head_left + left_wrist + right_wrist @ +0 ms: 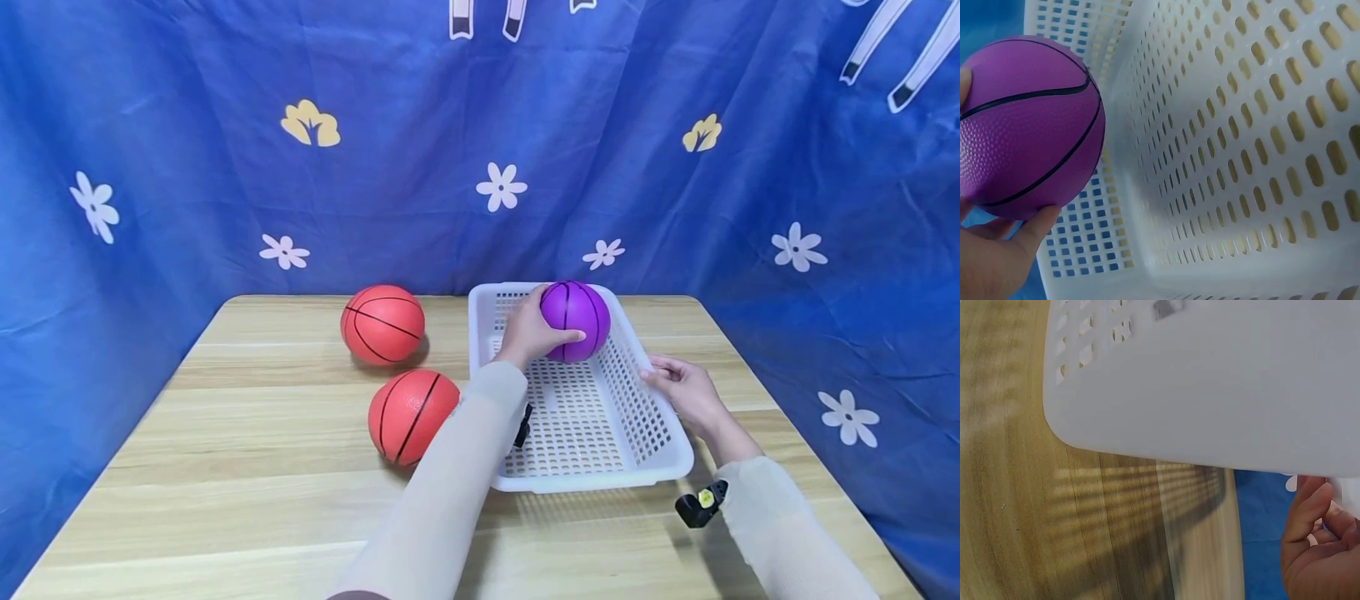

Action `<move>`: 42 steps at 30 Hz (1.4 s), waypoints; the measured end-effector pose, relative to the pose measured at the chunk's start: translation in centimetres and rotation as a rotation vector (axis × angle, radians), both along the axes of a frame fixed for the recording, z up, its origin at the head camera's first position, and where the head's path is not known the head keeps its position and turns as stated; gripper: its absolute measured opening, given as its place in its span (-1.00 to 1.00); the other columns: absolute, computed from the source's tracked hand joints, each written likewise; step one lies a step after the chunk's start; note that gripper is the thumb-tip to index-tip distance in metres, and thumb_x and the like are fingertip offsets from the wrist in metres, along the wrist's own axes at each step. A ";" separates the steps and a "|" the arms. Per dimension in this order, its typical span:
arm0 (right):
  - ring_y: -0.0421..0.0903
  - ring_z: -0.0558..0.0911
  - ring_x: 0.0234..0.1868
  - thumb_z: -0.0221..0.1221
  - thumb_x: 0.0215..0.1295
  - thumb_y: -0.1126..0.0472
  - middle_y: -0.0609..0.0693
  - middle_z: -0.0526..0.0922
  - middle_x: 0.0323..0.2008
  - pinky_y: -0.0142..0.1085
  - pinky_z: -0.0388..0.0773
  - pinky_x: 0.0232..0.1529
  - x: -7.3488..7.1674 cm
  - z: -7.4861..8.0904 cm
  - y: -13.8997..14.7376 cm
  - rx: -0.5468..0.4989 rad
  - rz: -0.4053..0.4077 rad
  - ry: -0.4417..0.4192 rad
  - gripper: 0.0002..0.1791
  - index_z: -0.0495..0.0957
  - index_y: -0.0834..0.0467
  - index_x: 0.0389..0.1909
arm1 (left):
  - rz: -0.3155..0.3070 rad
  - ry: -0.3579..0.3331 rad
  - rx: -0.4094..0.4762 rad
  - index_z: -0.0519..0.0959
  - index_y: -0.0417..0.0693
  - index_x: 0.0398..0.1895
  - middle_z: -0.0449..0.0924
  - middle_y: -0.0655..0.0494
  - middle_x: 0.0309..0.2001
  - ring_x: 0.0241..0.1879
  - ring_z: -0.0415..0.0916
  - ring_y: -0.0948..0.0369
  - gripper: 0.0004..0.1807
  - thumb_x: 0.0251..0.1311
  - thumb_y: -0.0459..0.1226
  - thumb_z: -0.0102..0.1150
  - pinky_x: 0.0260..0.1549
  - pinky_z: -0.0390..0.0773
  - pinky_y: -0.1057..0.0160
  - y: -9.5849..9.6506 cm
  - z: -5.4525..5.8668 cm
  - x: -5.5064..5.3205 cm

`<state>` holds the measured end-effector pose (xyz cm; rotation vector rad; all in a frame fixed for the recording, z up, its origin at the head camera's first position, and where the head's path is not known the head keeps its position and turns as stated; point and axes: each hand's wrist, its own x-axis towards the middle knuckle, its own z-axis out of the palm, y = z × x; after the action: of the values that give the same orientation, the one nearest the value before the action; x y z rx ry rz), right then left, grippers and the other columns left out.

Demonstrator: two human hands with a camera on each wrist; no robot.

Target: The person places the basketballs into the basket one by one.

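A left hand (528, 330) holds a purple toy basketball (581, 310) in a white plastic basket (592, 482), and a right hand (686, 392) holds the basket's side.

Farthest left, two red toy basketballs sit on the wooden table (225, 467): one (382, 325) is well to the left of the left fingers, and the other (411, 417) is nearer the person, just beside the basket and partly behind the left sleeve (450, 483). The left thumb and fingers are spread apart and clamped on the purple ball, at the basket's far end; I cannot tell if the ball touches the bottom. Next, the holey basket wall slopes between the two hands. Last, the right thumb and fingers pinch the basket's right rim. Past all the fingers hangs a blue cloth (412, 125) with white flowers.
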<state>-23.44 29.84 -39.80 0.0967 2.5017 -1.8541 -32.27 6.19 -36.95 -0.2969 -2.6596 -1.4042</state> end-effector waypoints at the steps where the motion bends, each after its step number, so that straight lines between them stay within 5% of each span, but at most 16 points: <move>1: 0.14 0.53 -0.23 0.15 0.10 0.10 0.35 0.43 -0.10 -0.19 0.51 -0.32 0.1 0.2 -0.1 -0.004 0.000 0.000 -0.41 0.28 0.32 0.10 | -0.002 -0.001 -0.013 0.19 0.13 0.18 0.33 0.15 0.01 -0.04 0.29 0.20 0.02 -0.52 0.13 0.40 -0.20 0.42 0.21 0.1 -0.1 0.0; 9: 0.13 0.54 -0.25 0.14 0.10 0.14 0.36 0.43 -0.11 -0.17 0.50 -0.32 0.2 0.6 -0.3 -0.027 0.008 0.010 -0.44 0.28 0.34 0.09 | -0.032 -0.016 -0.143 0.13 0.02 0.23 0.26 0.07 0.11 0.08 0.18 0.15 0.06 -0.47 0.09 0.40 -0.04 0.30 0.19 0.4 -0.1 0.4; 22: 0.12 0.55 -0.26 0.16 0.09 0.13 0.28 0.49 -0.16 -0.20 0.51 -0.34 0.0 0.1 -0.5 -0.008 -0.014 0.023 -0.43 0.30 0.33 0.08 | -0.037 -0.116 -0.130 -0.02 0.04 0.29 0.17 -0.02 0.16 0.09 0.18 0.09 0.19 -0.51 0.10 0.41 -0.05 0.31 0.11 -0.1 -0.3 0.5; 30: 0.16 0.52 -0.22 0.15 0.10 0.11 0.38 0.40 -0.08 -0.17 0.50 -0.31 0.3 0.4 -0.3 -0.016 0.012 0.006 -0.41 0.27 0.32 0.11 | 0.033 -0.093 -0.110 -0.13 0.21 0.32 0.07 -0.01 0.23 0.17 0.06 0.06 0.27 -0.59 0.21 0.36 0.02 0.21 0.06 -0.6 2.4 0.5; 42: 0.17 0.51 -0.21 0.14 0.11 0.11 0.38 0.40 -0.08 -0.20 0.51 -0.32 0.2 0.1 -0.2 -0.008 0.005 -0.002 -0.41 0.26 0.32 0.11 | -0.042 0.001 -0.081 0.01 0.20 0.28 0.05 0.08 0.22 0.16 0.05 0.14 0.17 -0.56 0.27 0.30 -0.01 0.25 0.05 -2.3 6.6 1.1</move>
<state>-23.23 29.68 -39.66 0.0919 2.4900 -1.8610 -31.21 3.88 -30.35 -0.3632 -2.7292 -1.3084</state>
